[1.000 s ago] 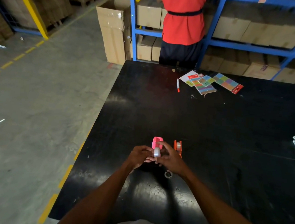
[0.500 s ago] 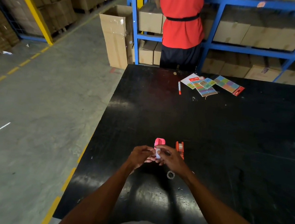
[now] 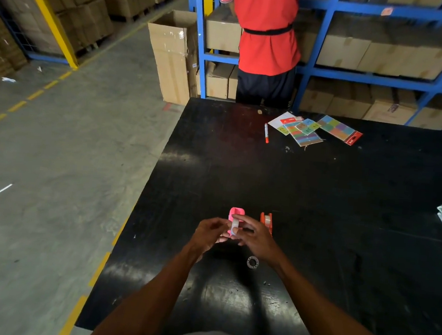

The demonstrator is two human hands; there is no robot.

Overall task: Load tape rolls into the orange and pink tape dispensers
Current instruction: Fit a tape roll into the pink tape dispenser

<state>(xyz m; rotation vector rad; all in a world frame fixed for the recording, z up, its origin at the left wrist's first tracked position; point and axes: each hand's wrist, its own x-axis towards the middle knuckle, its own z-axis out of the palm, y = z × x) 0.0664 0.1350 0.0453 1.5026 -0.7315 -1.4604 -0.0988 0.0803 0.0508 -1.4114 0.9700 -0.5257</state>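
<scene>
Here tape roll (image 3: 234, 226) within right grip (image 3: 255, 235).

orange dispenser (image 3: 266, 221) beside hands, ring (image 3: 252, 262) underneath

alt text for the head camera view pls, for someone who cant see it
Over a black table, a person's left hand and right hand hold a small tape roll at a pink dispenser. An orange dispenser stands just right; a loose ring lies nearer.

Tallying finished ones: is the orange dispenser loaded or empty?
Loaded: the orange dispenser stands on the table with a pale tape roll seated inside.
</scene>
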